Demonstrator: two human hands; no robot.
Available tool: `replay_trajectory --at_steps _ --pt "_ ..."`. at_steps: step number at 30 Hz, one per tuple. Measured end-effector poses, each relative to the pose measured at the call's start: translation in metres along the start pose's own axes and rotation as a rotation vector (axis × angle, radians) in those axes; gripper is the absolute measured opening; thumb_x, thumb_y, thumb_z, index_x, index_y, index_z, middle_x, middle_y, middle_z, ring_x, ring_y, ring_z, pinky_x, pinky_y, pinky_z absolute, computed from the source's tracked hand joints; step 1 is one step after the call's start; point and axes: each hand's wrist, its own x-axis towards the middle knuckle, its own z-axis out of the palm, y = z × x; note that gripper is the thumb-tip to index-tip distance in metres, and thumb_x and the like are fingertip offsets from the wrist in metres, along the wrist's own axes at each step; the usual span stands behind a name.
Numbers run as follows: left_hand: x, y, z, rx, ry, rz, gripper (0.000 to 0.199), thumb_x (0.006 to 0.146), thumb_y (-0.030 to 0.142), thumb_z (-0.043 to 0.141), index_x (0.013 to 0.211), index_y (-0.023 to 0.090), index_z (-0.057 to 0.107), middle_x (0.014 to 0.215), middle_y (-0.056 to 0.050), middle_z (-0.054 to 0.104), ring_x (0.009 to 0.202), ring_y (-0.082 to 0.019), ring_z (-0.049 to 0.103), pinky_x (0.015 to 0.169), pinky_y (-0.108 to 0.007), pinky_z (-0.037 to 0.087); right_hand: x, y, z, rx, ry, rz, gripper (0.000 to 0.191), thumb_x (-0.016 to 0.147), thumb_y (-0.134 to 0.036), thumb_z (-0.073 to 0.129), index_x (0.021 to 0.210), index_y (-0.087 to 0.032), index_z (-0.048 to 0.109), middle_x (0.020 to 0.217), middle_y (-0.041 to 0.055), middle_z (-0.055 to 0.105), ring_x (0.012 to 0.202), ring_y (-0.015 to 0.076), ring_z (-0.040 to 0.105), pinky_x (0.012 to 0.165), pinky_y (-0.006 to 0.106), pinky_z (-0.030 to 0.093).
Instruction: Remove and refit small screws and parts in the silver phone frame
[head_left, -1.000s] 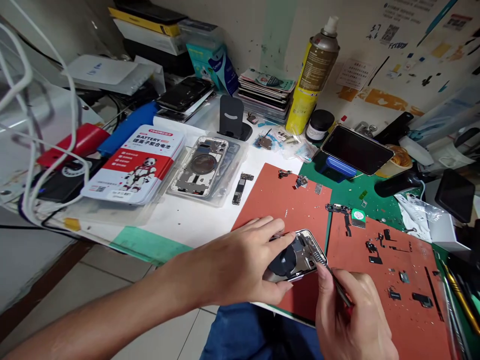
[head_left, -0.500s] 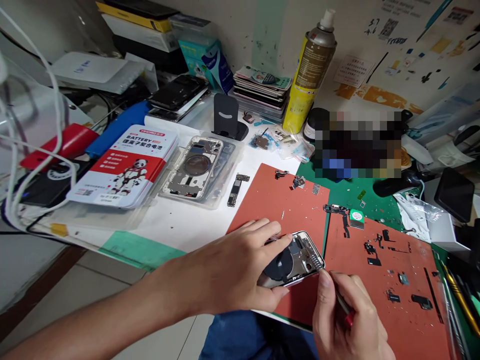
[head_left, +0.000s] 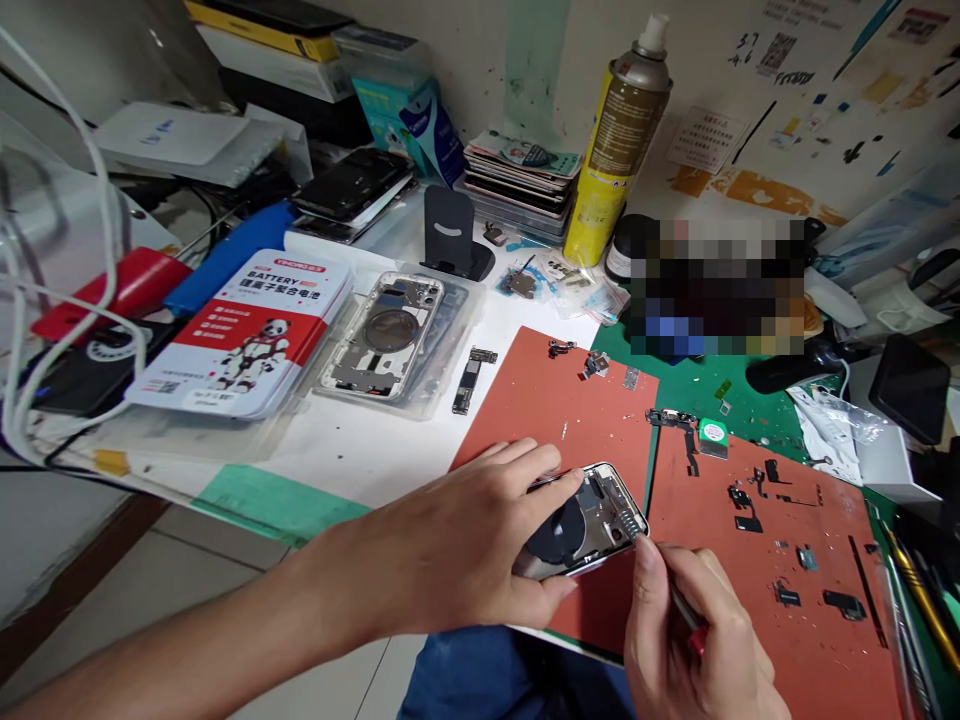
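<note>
The left hand [head_left: 457,540] is clamping an opened smartphone rear housing [head_left: 581,520] between fingers and thumb, holding it tilted over the lower edge of a red-orange silicone mat [head_left: 570,420]. The right hand [head_left: 697,640] is pinching a slim red-handled tool [head_left: 688,612] in a tight grip, its tip hidden by the fingers beside the housing's metal bracket [head_left: 626,510]. Small black phone parts [head_left: 787,595] are lying scattered across a neighbouring mat [head_left: 757,640]. Too much pressure could send the tool skidding off the bracket and scratching the housing, or something small could spring loose and get lost among those parts.
</note>
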Motion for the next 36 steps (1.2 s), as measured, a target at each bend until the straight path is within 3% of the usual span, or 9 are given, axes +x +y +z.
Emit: replay_trajectory --at_steps 9,15,19,22,26,30,36 --pt "0.001 0.0005 -0.0007 0.009 -0.03 -0.01 0.038 0.087 0.027 0.077 0.122 0.019 0.067 0.109 -0.007 0.064 0.101 -0.027 0.064 0.088 -0.04 0.057 -0.0045 0.0019 0.0005 -0.019 0.035 0.046 0.013 0.094 -0.02 0.078 0.103 -0.018 0.069 0.073 -0.0032 0.069 0.054 0.0079 0.061 0.051 0.02 0.051" --pt "0.0002 -0.001 0.0005 0.035 -0.051 -0.011 0.041 0.089 0.029 0.076 0.127 0.018 0.065 0.113 -0.007 0.063 0.106 -0.027 0.064 0.09 -0.039 0.056 -0.0045 -0.001 0.0003 -0.024 0.04 0.081 0.015 0.093 -0.019 0.08 0.103 -0.019 0.069 0.075 -0.0024 0.069 0.056 0.0091 0.062 0.052 0.021 0.05" --pt "0.0003 -0.0013 0.0011 0.039 -0.044 -0.01 0.043 0.089 0.029 0.076 0.129 0.019 0.065 0.112 -0.006 0.062 0.103 -0.025 0.064 0.089 -0.038 0.056 -0.0058 -0.0032 0.0 -0.002 -0.03 0.115 0.018 0.093 -0.017 0.079 0.106 -0.02 0.067 0.076 -0.0022 0.068 0.055 0.01 0.061 0.054 0.024 0.051" --pt "0.0004 -0.0015 0.002 0.043 -0.037 -0.007 0.041 0.089 0.032 0.076 0.127 0.02 0.065 0.111 -0.006 0.062 0.103 -0.026 0.063 0.089 -0.038 0.055 -0.0069 -0.004 -0.0004 -0.009 0.017 0.13 0.021 0.092 -0.019 0.081 0.108 -0.019 0.067 0.078 -0.0002 0.07 0.058 0.012 0.063 0.054 0.026 0.05" --pt "-0.0004 -0.0017 0.0036 0.045 -0.039 -0.01 0.045 0.089 0.031 0.076 0.131 0.02 0.064 0.11 -0.004 0.061 0.103 -0.025 0.063 0.09 -0.038 0.054 -0.005 -0.005 -0.0009 0.021 -0.045 0.131 0.019 0.093 -0.015 0.078 0.106 -0.02 0.066 0.074 -0.0028 0.067 0.054 0.0098 0.059 0.052 0.024 0.047" --pt "-0.0003 -0.0012 0.0035 0.039 -0.043 -0.015 0.046 0.088 0.03 0.077 0.13 0.021 0.064 0.109 -0.004 0.06 0.104 -0.025 0.063 0.089 -0.037 0.054 -0.0025 -0.0053 -0.0012 0.035 -0.018 0.126 0.023 0.092 -0.011 0.078 0.108 -0.02 0.064 0.077 -0.0007 0.068 0.059 0.0114 0.061 0.051 0.025 0.045" --pt "0.0004 -0.0013 0.0016 0.033 -0.046 -0.019 0.049 0.087 0.03 0.076 0.134 0.021 0.062 0.114 -0.004 0.061 0.103 -0.024 0.064 0.088 -0.036 0.054 -0.005 -0.0014 -0.003 0.073 -0.06 0.087 0.023 0.091 -0.008 0.078 0.105 -0.02 0.063 0.076 -0.0024 0.066 0.059 0.0097 0.059 0.057 0.025 0.051"
